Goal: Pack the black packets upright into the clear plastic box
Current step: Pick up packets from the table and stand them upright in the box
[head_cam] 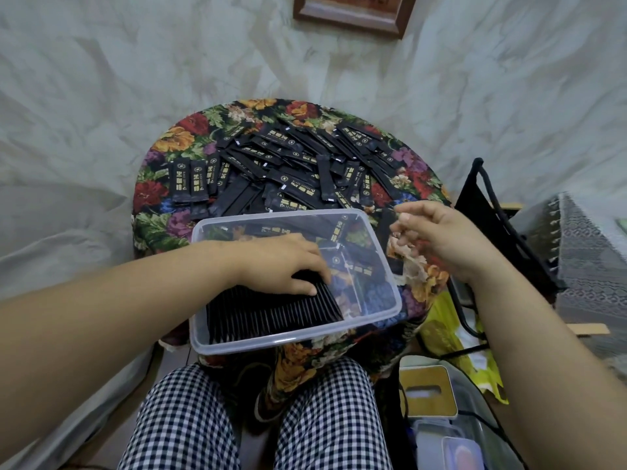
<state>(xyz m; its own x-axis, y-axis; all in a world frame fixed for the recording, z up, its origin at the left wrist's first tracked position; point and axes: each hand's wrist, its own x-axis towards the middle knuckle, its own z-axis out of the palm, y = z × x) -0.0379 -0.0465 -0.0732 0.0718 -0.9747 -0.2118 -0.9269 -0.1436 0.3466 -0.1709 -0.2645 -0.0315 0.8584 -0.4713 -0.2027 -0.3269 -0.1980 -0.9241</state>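
1. Where everything sits, the table (156,195) wears a floral cloth.
2. At its near edge stands the box (390,310), clear plastic, lid off.
3. Loose packets (288,157) lie heaped across the far half.
4. A row (271,317) of packets stands upright in the box's left part, leaning slightly.
5. Left hand (281,262) rests on the row's tops, fingers relaxed, gripping nothing.
6. Right hand (437,239) hovers over the right edge, fingers loosely curled; whether it pinches anything, I cannot tell.

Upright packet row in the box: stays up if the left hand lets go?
Likely topples: the row leans already, with free room in the box beside it. Each looks thin, probably floppy. The left hand braces the end.
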